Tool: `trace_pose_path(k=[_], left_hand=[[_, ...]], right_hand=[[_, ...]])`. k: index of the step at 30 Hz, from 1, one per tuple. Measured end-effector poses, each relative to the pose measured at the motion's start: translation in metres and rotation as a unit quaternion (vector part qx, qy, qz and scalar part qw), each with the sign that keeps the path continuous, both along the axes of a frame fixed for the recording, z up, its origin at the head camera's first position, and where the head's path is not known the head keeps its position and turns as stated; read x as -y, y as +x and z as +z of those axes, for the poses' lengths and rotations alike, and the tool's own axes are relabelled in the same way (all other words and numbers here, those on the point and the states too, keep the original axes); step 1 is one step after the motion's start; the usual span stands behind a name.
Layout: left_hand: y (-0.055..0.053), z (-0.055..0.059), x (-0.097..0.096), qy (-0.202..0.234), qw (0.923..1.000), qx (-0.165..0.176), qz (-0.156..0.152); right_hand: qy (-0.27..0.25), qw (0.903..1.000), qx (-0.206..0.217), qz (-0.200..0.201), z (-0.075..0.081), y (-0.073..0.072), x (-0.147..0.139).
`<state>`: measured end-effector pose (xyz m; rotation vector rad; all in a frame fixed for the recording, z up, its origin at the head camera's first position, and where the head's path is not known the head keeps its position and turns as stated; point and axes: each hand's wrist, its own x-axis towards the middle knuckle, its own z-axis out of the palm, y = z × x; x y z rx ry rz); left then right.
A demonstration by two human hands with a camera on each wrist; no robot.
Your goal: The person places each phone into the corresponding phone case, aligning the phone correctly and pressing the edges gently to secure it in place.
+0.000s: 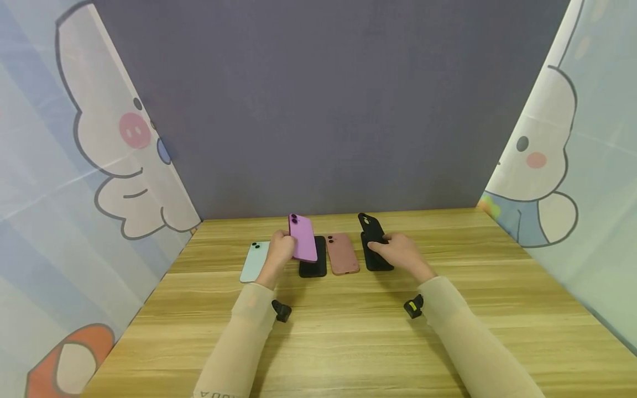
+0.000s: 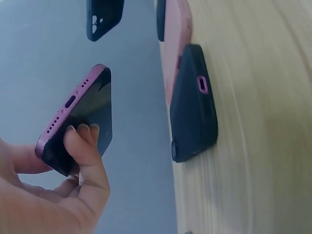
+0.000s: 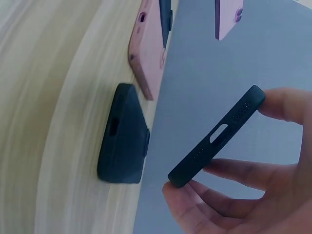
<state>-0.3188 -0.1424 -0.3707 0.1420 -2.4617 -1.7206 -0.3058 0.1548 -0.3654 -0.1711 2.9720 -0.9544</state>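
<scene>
My left hand (image 1: 281, 247) grips a purple phone (image 1: 303, 237) by its sides, raised over the table and tilted, its camera end up. In the left wrist view the fingertips curl onto the dark screen of the phone (image 2: 78, 109). My right hand (image 1: 400, 252) pinches a black phone case (image 1: 374, 229) between thumb and fingers. Light shows through the port slot of the case (image 3: 214, 139) in the right wrist view. Below it lies a black-cased phone (image 1: 380, 264), and under the purple phone another black-cased phone (image 1: 313, 268), partly hidden.
Between the two black-cased phones a pink phone (image 1: 342, 254) lies back up. A pale mint phone (image 1: 255, 261) lies at the left, partly behind my left hand and wrist. The wooden table (image 1: 338, 342) ends at a grey panel (image 1: 328, 110); printed curtains hang at both sides.
</scene>
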Motion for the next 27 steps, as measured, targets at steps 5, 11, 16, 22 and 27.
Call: trace_pose_path(k=[5,11,16,22,27], left_hand=[[-0.001,0.002,-0.008,0.017,0.9999,0.000,-0.001],[0.003,0.005,-0.015,0.026,0.9996,-0.008,-0.012],[0.006,0.008,-0.022,0.006,0.9998,-0.010,-0.017],[0.005,0.009,-0.033,0.049,0.9982,-0.023,-0.023],[0.005,0.009,-0.040,0.088,0.9955,-0.024,-0.027]], right_hand=[[-0.021,0.9998,-0.005,0.001,0.004,0.001,0.008],[-0.048,0.9988,-0.004,0.012,0.006,0.003,0.014],[-0.066,0.9976,-0.006,0.018,0.007,0.004,0.020],[-0.081,0.9965,-0.020,0.009,0.011,0.005,0.026],[-0.101,0.9944,-0.030,0.015,0.013,0.007,0.033]])
